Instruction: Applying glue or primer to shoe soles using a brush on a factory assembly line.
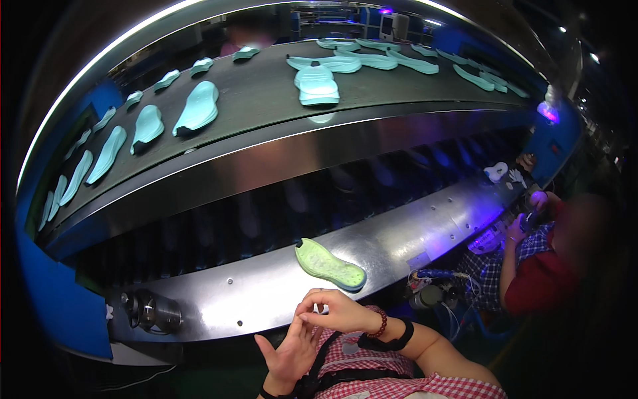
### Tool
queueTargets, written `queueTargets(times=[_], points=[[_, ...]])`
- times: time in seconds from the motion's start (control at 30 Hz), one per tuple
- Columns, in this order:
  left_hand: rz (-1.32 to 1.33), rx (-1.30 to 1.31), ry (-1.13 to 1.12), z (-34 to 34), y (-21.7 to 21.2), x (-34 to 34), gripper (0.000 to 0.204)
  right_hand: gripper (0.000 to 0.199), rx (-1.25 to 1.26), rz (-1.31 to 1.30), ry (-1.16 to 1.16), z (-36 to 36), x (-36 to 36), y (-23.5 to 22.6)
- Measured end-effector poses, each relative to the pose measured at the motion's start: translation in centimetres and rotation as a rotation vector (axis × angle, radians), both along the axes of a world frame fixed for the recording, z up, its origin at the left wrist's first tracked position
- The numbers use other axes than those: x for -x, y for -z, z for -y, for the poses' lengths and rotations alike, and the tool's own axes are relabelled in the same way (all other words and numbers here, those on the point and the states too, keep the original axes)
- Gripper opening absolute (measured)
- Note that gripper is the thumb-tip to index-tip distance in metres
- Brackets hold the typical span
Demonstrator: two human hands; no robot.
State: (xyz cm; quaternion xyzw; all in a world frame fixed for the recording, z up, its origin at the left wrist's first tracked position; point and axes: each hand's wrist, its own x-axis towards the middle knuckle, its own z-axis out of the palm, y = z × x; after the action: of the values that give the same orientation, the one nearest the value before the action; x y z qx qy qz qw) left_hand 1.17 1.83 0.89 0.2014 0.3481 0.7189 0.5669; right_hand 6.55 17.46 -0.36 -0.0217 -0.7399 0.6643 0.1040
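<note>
Head view. At lower centre of the frame both of the wearer's hands meet in front of the body, above a red checked garment with a dark strap. The left hand point(290, 350) is spread open, palm up, fingers splayed toward the lower left; it holds nothing. The right hand point(334, 311) sits just above it with fingers curled, its fingertips pinched together and touching the left hand's fingertips. Whether anything small lies between the fingertips cannot be told. The right wrist carries a red bead bracelet point(381, 324) and a black wrist band point(393, 342).

Just above and right of the hands, apart from them, one pale green shoe sole point(329, 265) lies flat on the steel bench point(266, 292), toe end toward the right.

Across the upper frame a dark conveyor belt point(259, 96) carries many light turquoise soles point(198, 108) in rows, with a stacked pair point(317, 85) at upper centre.

At lower left a round metal fitting point(154, 311) is mounted on the bench edge.

At the right edge another person in a red and checked top sits at the bench, hand point(514, 231) raised near a dark tool; white parts point(496, 171) lie on the bench beyond.
</note>
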Motion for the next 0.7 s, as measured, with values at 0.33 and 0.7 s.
queueTargets(times=[0.33,0.7], points=[[0.106,-0.080,-0.052,-0.4,1.3,0.0,0.111,0.016,0.138,-0.057,0.033,-0.3,0.3,1.3],[0.270,-0.109,-0.082,1.6,3.6,1.2,0.085,0.014,0.117,-0.139,0.048,0.7,1.0,2.5]])
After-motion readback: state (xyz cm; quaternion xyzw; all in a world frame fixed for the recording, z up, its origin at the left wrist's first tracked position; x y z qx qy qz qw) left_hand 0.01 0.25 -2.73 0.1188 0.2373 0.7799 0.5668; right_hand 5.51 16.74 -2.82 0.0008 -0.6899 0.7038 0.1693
